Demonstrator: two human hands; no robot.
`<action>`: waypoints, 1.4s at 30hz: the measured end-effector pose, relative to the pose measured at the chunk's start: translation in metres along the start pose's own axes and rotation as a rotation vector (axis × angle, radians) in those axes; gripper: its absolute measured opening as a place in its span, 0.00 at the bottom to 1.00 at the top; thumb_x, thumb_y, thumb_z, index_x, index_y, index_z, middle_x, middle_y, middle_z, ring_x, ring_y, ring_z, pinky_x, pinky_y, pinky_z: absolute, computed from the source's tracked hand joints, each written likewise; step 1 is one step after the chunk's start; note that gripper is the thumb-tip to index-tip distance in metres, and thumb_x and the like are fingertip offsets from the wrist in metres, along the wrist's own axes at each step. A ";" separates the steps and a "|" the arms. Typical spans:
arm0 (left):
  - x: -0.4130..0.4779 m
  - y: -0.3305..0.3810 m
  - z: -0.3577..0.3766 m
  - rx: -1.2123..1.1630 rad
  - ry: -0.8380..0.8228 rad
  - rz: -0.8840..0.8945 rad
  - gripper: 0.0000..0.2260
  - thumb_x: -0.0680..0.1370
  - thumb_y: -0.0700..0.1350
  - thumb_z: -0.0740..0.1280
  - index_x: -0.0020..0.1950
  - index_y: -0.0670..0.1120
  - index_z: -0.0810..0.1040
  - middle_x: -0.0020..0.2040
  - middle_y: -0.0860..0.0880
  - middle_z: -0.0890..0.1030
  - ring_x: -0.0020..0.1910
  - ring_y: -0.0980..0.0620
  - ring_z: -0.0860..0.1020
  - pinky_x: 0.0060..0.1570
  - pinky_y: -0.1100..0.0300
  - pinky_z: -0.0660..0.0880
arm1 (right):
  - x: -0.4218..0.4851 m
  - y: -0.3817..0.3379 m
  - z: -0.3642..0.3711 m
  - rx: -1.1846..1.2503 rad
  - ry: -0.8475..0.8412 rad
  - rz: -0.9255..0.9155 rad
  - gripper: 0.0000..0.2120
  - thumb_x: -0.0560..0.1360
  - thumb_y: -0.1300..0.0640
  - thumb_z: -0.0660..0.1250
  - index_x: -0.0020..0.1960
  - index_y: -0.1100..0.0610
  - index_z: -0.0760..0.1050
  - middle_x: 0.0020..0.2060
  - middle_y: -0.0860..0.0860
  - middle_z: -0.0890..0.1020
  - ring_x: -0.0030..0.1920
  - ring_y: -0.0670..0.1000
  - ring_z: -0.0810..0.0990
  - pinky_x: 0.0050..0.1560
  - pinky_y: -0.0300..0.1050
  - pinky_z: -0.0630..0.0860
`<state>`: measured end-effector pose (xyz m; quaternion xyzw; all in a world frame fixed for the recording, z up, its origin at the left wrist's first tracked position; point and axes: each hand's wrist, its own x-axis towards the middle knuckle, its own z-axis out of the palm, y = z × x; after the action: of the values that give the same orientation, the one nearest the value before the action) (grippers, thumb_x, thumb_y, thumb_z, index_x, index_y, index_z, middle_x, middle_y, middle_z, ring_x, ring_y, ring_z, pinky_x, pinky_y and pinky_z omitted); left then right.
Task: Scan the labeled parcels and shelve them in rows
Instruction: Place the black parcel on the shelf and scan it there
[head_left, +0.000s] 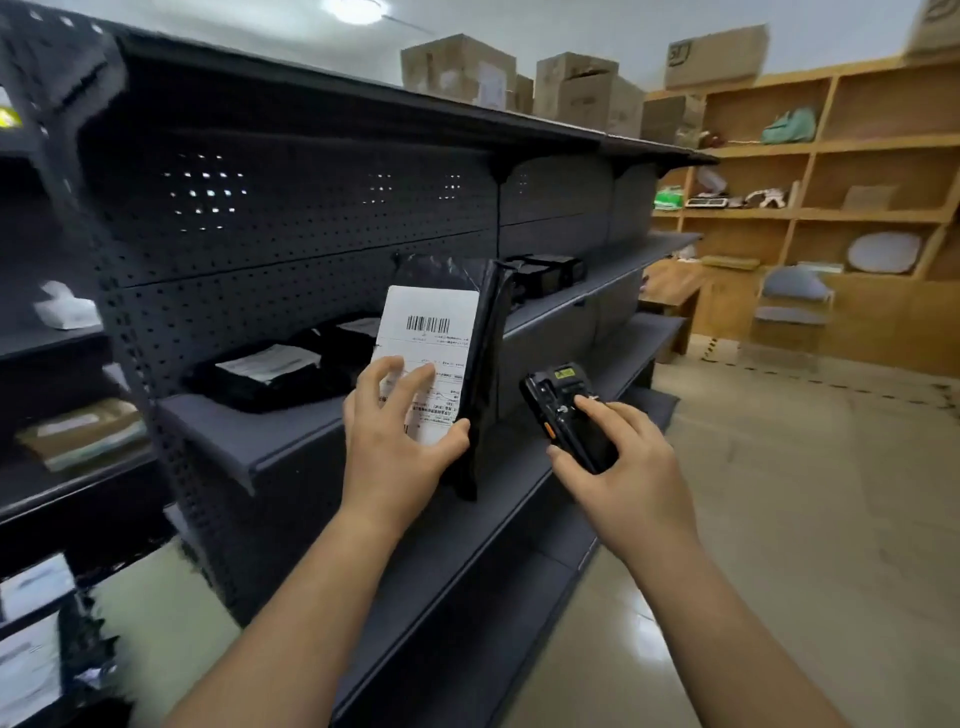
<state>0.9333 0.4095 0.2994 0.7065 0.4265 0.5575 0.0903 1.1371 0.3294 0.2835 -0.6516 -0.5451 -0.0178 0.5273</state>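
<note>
- Left fingers (410, 376) lay spread over the lower half of the white label (434, 358), with the thumb hooked against the label's lower right corner. The left hand (395, 441) thus held the black parcel (485, 358) upright.
- Right fingers (595, 408) were curled round the handheld scanner (563, 410), forefinger stretched onto its face and thumb along its near side. The right hand (628, 467) held it low and just beside the parcel.
- The parcel's long axis stood vertical. The barcode (427, 325) sat near the label's top, clear of the fingers.
- The barcode lay up and to the left of the scanner's far end, so aiming likely called for a leftward tilt.
- Behind them, shelved parcels (260, 374) lay flat on the dark shelf (244, 441).
</note>
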 end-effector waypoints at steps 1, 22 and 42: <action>0.004 0.010 0.027 -0.020 -0.014 0.010 0.25 0.68 0.48 0.78 0.63 0.52 0.78 0.67 0.56 0.66 0.67 0.51 0.65 0.64 0.64 0.62 | 0.011 0.020 -0.013 -0.018 0.007 0.010 0.26 0.68 0.46 0.76 0.65 0.44 0.77 0.61 0.46 0.77 0.60 0.49 0.77 0.58 0.50 0.77; 0.209 0.039 0.528 -0.294 -0.136 0.062 0.26 0.67 0.46 0.79 0.64 0.50 0.79 0.68 0.52 0.68 0.65 0.47 0.67 0.63 0.71 0.59 | 0.341 0.348 -0.064 -0.242 0.170 0.185 0.27 0.70 0.43 0.73 0.68 0.41 0.73 0.59 0.41 0.76 0.55 0.45 0.76 0.54 0.48 0.78; 0.430 0.032 0.874 -0.136 0.129 -0.118 0.27 0.65 0.58 0.72 0.63 0.55 0.78 0.64 0.59 0.66 0.68 0.51 0.67 0.66 0.59 0.65 | 0.731 0.636 -0.001 -0.042 -0.048 -0.013 0.27 0.69 0.43 0.74 0.67 0.44 0.75 0.62 0.45 0.76 0.62 0.48 0.74 0.61 0.46 0.73</action>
<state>1.7119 0.9962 0.3083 0.6352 0.4334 0.6230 0.1431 1.8971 0.9294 0.2966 -0.6593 -0.5612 -0.0171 0.5000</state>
